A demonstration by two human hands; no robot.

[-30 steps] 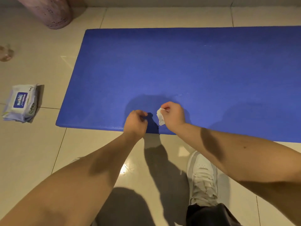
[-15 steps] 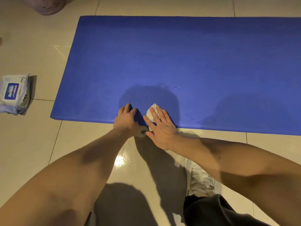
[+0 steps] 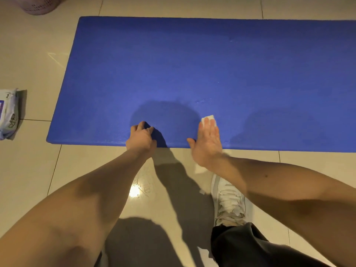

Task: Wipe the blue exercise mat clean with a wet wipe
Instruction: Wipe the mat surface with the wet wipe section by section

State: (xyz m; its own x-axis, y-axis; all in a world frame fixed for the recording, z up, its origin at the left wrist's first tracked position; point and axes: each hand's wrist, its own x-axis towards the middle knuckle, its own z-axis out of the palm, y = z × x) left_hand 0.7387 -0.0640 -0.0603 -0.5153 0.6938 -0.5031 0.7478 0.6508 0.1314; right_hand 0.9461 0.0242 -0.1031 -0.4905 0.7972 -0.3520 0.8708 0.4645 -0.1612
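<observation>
The blue exercise mat (image 3: 192, 64) lies flat on the tiled floor and runs off the frame to the right. My right hand (image 3: 209, 143) lies flat at the mat's near edge with straight fingers. It presses a small folded white wet wipe (image 3: 209, 118) onto the mat, and only the wipe's far end shows past the fingertips. My left hand (image 3: 141, 136) rests on the mat's near edge about a hand's width to the left, fingers bent, holding nothing that I can see.
A pack of wet wipes (image 3: 7, 114) lies on the floor at the left edge, apart from the mat. A pink perforated basket (image 3: 38, 5) stands at the far left corner. My white shoe (image 3: 228, 201) and dark trouser leg are on the tiles under my right arm.
My right hand has slid to the right along the near edge with the wipe under its fingers, away from my left hand. The left hand's fingers have bent and it stays in place.
</observation>
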